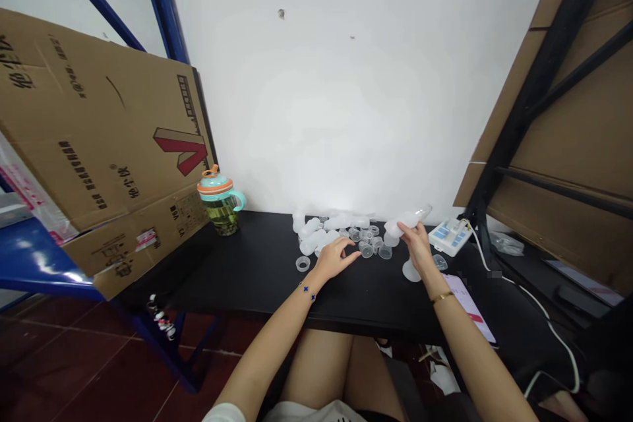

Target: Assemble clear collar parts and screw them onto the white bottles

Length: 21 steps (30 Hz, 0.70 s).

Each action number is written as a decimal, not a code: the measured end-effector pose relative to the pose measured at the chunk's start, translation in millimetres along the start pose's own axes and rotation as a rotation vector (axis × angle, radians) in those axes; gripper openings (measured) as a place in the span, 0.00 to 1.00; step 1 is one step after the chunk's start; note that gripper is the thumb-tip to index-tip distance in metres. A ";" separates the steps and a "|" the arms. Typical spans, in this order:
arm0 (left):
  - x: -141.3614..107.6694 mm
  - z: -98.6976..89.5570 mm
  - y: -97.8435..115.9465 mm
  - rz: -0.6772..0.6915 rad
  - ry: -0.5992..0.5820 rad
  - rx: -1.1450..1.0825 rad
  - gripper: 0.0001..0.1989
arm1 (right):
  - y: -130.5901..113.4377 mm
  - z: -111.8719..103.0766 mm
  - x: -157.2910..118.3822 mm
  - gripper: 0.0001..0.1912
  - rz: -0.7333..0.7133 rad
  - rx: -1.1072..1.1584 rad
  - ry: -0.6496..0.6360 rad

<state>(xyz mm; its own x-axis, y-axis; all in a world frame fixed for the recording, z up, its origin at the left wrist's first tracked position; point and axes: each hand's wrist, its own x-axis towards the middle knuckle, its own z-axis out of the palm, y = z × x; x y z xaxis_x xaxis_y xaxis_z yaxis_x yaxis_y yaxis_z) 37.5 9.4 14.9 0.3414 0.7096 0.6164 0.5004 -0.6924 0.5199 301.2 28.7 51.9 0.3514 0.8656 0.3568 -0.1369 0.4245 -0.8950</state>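
My right hand [416, 245] is closed around a small white translucent plastic bottle [404, 219], raised at a tilt above the black table, with a clear piece at its upper right end. My left hand [337, 259] is just over the table, thumb and fingers apart, holding nothing that I can see. Several clear round caps [366, 249] lie close to its fingertips. Behind that hand are several white bottles [311, 227] in a loose pile. A single clear ring-like cap [302, 264] lies left of my left hand. Under my right hand is a white round piece [411, 271].
A lidded jug [221, 208] with green contents stands at the left, beside a large cardboard box [123, 145]. To the right are a white device [450, 237] with a cable, a phone [469, 310] and a black rack post [534, 92]. A white wall [336, 112] closes the table's back.
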 end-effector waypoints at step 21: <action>0.7 -0.4 -2.0 0.005 -0.040 0.006 0.13 | 25.4 -51.3 59.8 0.28 0.192 -1.299 0.077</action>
<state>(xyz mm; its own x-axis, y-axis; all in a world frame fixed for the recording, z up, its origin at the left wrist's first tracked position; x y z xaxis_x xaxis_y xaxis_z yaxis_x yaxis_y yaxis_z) 36.5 11.2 14.5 0.3754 0.7109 0.5947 0.5035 -0.6951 0.5131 366.2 77.6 36.8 0.4835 0.8477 0.2180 0.7793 -0.3035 -0.5482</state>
